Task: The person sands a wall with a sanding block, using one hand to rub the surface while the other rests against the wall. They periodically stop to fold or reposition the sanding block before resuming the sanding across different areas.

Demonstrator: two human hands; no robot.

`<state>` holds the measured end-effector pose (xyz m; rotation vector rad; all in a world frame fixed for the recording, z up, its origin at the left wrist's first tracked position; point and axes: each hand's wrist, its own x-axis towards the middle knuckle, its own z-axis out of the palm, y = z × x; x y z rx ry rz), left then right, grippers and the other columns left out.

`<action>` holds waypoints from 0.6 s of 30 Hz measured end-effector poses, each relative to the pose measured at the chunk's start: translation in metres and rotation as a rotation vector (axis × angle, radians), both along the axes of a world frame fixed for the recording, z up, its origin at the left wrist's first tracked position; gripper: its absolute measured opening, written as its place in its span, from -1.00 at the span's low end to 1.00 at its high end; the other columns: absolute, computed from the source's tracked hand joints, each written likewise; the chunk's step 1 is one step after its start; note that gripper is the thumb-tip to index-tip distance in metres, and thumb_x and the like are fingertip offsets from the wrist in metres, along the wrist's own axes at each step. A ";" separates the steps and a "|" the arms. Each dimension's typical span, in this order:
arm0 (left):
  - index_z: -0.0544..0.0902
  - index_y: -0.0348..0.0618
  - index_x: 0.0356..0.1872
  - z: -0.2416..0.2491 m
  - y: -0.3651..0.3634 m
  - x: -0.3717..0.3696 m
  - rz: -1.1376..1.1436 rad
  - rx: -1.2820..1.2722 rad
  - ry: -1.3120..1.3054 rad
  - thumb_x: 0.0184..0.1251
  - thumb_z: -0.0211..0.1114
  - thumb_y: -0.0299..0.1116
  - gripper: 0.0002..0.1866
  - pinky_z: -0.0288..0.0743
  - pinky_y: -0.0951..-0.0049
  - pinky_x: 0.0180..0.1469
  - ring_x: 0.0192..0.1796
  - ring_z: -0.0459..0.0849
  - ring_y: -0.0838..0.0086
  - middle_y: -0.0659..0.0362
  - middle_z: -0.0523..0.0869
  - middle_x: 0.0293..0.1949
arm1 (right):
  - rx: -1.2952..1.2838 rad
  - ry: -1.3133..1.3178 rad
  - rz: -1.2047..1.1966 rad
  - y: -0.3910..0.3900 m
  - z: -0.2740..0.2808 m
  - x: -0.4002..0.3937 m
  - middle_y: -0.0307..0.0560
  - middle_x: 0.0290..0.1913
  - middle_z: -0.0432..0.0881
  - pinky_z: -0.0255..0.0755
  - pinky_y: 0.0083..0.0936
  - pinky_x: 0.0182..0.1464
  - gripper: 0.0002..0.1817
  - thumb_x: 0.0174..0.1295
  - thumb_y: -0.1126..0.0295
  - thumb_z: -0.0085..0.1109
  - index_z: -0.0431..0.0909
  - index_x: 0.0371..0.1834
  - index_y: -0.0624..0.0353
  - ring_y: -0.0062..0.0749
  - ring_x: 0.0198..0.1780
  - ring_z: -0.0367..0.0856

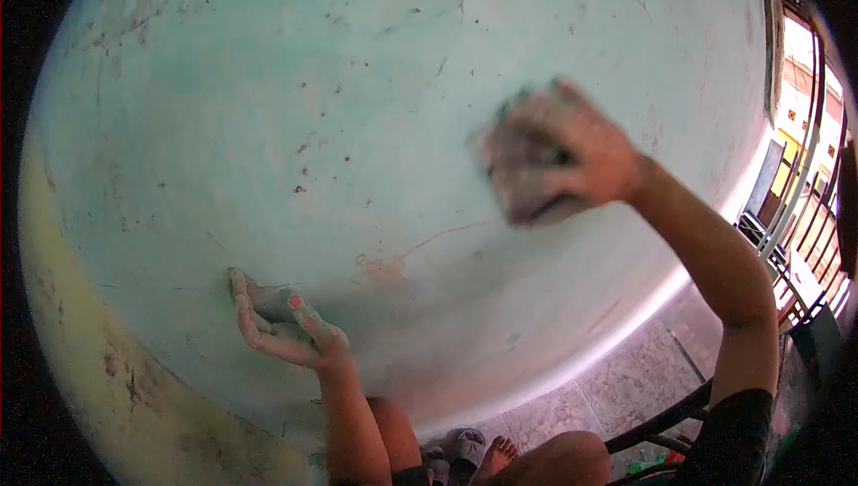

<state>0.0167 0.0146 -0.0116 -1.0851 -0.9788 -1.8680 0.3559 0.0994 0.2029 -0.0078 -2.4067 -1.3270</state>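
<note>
Painted plaster, worn and cracked

The wall (357, 128) is matt pale-green paint over plaster, hairline-cracked, chipped and speckled with dark spots, yellowed and grimy low down. The right hand (594, 160) presses a rough grey pad (523, 169), blurred, against it. The floor (617, 388) is mottled, faintly glossy tile.

Premises appear to be a lived-in house, at a porch or veranda. Evidence: a worn, cracked plaster wall (357, 128) painted pale green, patterned floor tiles (617, 388) at lower right, and metal railing (804, 191) with daylight at far right.
</note>
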 end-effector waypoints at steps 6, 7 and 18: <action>0.18 -0.30 0.29 0.002 0.001 0.005 -0.097 0.068 -0.041 0.53 0.12 -0.24 -0.50 0.11 -0.06 0.48 0.43 0.32 -0.06 -0.26 0.33 0.38 | 0.076 0.528 0.049 0.012 0.028 0.004 0.25 0.48 0.14 0.01 0.20 0.46 0.01 -0.10 -0.09 0.52 0.26 0.48 -0.10 0.21 0.47 0.15; 0.18 -0.30 0.29 0.002 0.001 0.007 -0.105 0.064 -0.045 0.53 0.12 -0.24 -0.50 0.11 -0.06 0.48 0.43 0.32 -0.06 -0.26 0.33 0.38 | 0.076 0.476 0.020 0.009 0.016 0.001 0.25 0.48 0.13 0.01 0.20 0.47 0.00 -0.10 -0.09 0.52 0.28 0.47 -0.12 0.21 0.49 0.13; 0.24 -0.32 0.27 -0.004 0.003 0.010 -0.100 0.064 -0.082 0.53 0.14 -0.21 -0.50 0.08 -0.05 0.50 0.46 0.29 -0.03 -0.20 0.34 0.38 | 0.078 0.580 0.090 0.017 0.045 0.007 0.18 0.50 0.12 0.14 0.10 0.45 0.06 -0.14 -0.03 0.56 0.22 0.50 -0.10 0.19 0.47 0.13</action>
